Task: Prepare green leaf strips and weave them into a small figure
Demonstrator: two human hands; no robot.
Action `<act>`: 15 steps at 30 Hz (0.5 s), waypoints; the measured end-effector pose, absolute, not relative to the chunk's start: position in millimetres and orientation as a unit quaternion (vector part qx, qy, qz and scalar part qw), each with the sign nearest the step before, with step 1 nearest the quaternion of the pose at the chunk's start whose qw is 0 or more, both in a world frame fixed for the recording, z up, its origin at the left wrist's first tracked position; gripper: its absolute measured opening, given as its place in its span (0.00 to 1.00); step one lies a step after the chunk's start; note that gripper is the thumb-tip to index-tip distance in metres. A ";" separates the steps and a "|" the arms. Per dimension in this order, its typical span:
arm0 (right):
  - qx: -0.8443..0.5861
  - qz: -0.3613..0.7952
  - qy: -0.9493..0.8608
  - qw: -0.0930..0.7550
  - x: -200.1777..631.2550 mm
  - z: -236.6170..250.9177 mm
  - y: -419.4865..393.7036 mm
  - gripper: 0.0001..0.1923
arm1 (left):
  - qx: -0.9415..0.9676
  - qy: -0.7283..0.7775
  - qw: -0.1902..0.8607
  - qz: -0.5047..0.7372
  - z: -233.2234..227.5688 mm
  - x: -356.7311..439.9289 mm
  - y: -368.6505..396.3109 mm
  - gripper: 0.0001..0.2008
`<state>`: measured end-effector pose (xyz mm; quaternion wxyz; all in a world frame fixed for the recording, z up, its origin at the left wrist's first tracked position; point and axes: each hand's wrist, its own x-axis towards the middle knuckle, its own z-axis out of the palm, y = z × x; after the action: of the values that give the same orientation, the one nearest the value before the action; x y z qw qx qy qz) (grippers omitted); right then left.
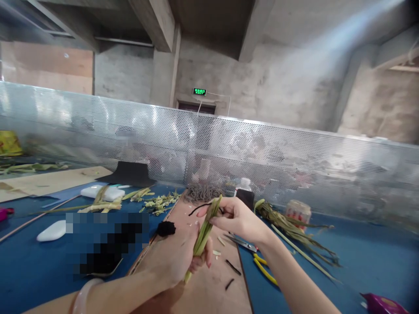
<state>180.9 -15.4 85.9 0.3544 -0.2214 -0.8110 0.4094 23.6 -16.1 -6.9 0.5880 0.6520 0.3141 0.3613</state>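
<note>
A bundle of folded green leaf strips (205, 235) stands tilted between my hands over a brown board. My left hand (186, 255) is wrapped round its lower part, and a pale tail pokes out below the fingers. At the bundle's top, my right hand (237, 218) is closed in a pinch, its thumb against the leaves. A thin black cord (198, 209) crosses behind the bundle there; its loose end sticks out to the left, the other side runs to my right fingers. Yellow-handled scissors (265, 268) lie under my right forearm. A black clump (166, 228) rests left of the bundle.
On the blue table are a blurred-out dark phone (111, 257), a white mouse-shaped object (52, 231), green plant scraps (160, 203), withered leaves (284, 222) and a clear jar (297, 211). A grey cord pile (203, 192) sits at the board's far end, before a perforated metal screen (278, 152).
</note>
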 end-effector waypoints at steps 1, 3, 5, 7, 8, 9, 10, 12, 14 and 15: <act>-0.220 0.406 -0.812 0.356 180.3 85.8 -15.9 0.14 | 0.645 0.314 0.595 0.362 -5.1 23.6 -17.8 0.38; -0.217 0.401 -0.808 0.372 178.6 86.1 -17.2 0.11 | 0.644 0.324 0.588 0.367 -1.5 23.1 -21.4 0.38; -0.225 0.393 -0.801 0.393 176.9 86.9 -18.0 0.08 | 0.658 0.338 0.564 0.367 2.1 21.9 -25.1 0.37; -0.235 0.385 -0.796 0.403 176.1 87.7 -17.7 0.10 | 0.667 0.347 0.552 0.361 6.5 20.6 -28.7 0.36; -0.242 0.380 -0.795 0.407 176.2 87.9 -17.2 0.12 | 0.668 0.350 0.552 0.355 9.1 20.2 -30.6 0.36; -0.248 0.378 -0.792 0.410 176.6 87.7 -16.5 0.13 | 0.670 0.355 0.550 0.350 11.9 20.1 -32.6 0.37; -0.253 0.378 -0.788 0.414 177.1 87.2 -15.7 0.15 | 0.669 0.363 0.547 0.348 14.9 20.3 -34.5 0.37; -0.249 0.385 -0.784 0.417 178.1 85.2 -13.8 0.20 | 0.665 0.390 0.532 0.349 20.3 21.8 -37.8 0.37; -0.220 0.404 -0.789 0.408 177.7 82.1 -12.1 0.23 | 0.649 0.422 0.518 0.364 23.1 24.0 -39.3 0.37; -0.204 0.416 -0.791 0.398 176.5 80.4 -11.5 0.24 | 0.642 0.431 0.515 0.369 23.2 25.1 -39.1 0.37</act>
<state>176.5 -11.5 80.4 0.3985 -0.2044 -0.7913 0.4162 25.1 -39.1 23.2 0.5155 0.6420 0.4311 0.3692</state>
